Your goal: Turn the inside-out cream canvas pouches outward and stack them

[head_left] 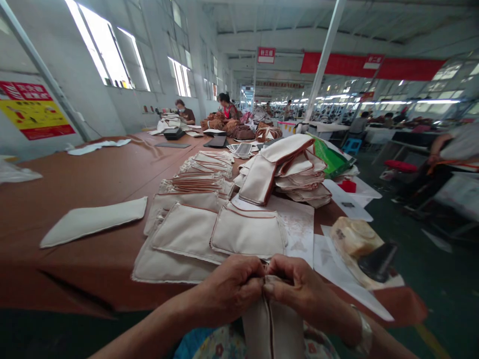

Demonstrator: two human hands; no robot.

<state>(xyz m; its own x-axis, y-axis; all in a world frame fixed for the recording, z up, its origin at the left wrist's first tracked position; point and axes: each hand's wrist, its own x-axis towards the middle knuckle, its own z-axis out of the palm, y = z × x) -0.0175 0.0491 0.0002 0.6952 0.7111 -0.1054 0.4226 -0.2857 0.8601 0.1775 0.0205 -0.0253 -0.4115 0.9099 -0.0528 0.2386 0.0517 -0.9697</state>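
Observation:
My left hand [234, 286] and my right hand [299, 286] meet at the table's front edge, fingers pinched on the top end of a cream fabric piece [286, 326]. A dark seam or gap runs down the middle of this piece, which hangs over my lap. Just beyond my hands lie cream padded pieces with brown edging [249, 234], overlapping one another. Behind them is a row of similar folded pieces [198, 184]. Farther right stands a taller stack of cream pieces [303, 179].
A single cream piece [95, 222] lies at the left on the brown-covered table [112, 184]. To the right are a white sheet [337, 269], a yellowish block [355, 237] and a black cone-shaped object [377, 262]. People sit at the far end and right.

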